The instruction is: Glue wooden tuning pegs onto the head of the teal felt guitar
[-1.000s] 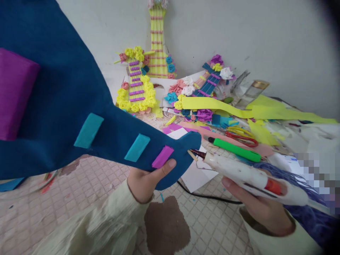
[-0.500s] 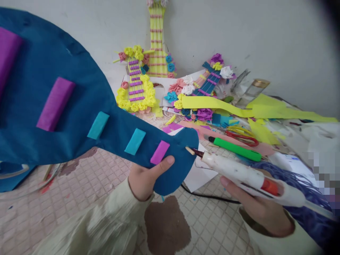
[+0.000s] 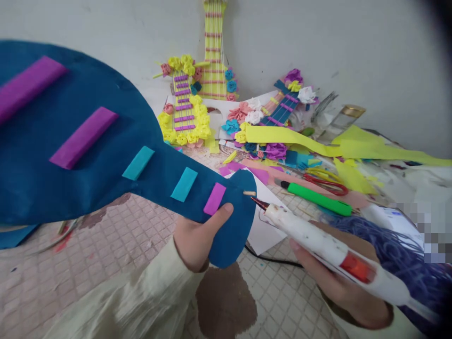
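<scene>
My left hand (image 3: 197, 240) grips the head end of a big dark-blue paper guitar (image 3: 106, 160), thumb pressed beside a purple strip (image 3: 214, 198). Teal (image 3: 184, 184) and purple paper strips run along its neck and body. A small wooden peg (image 3: 249, 193) sticks out from the head's right edge. My right hand (image 3: 335, 282) is wrapped around a white hot glue gun (image 3: 332, 249) with an orange trigger. The gun's nozzle points at the head's edge, just below the peg, not touching it.
Finished paper guitars with paper flowers (image 3: 185, 108) lean against the white wall at the back. Yellow paper strips (image 3: 318, 143), a green utility knife (image 3: 319, 199), red scissors (image 3: 326, 184) and scraps litter the tiled floor. Blue yarn (image 3: 395, 254) lies at right. The glue gun's black cord (image 3: 271, 259) runs underneath.
The blue guitar has swung down and rightward, showing more of its body and strips. The glue gun's nozzle has drawn back slightly from the wooden peg, which now stays on the head's edge.
</scene>
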Action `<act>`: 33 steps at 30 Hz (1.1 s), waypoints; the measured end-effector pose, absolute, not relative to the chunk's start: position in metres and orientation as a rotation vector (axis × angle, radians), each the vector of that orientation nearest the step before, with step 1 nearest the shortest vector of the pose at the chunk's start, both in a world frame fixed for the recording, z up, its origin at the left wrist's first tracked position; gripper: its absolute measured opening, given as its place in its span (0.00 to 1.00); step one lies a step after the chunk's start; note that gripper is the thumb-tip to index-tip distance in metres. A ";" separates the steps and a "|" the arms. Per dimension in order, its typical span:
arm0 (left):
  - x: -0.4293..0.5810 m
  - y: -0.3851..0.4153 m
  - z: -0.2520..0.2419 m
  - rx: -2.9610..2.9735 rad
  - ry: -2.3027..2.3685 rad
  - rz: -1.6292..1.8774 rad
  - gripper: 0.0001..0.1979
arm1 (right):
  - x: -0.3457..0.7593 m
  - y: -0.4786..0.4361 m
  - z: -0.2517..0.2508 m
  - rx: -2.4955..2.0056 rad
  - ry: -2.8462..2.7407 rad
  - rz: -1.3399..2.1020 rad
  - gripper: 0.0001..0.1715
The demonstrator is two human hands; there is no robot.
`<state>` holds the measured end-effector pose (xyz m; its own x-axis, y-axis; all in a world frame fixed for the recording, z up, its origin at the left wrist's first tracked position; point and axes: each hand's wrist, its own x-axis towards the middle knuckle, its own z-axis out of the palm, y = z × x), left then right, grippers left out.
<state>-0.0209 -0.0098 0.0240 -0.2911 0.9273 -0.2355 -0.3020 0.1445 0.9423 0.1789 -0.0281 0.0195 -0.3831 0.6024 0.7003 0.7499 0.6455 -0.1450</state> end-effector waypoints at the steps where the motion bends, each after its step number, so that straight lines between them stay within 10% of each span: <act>1: -0.020 -0.011 0.023 0.730 1.352 1.422 0.24 | 0.179 -0.029 0.018 -1.038 -2.119 -0.269 0.07; 33: -0.011 0.040 -0.015 1.268 1.330 1.467 0.19 | 0.169 -0.024 0.007 -1.271 -1.869 -0.182 0.03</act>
<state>-0.0110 0.0398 -0.0148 -0.2079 0.9631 0.1710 0.0759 -0.1584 0.9845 0.1685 -0.0244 0.0072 -0.1257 0.6967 0.7063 0.8200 0.4737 -0.3213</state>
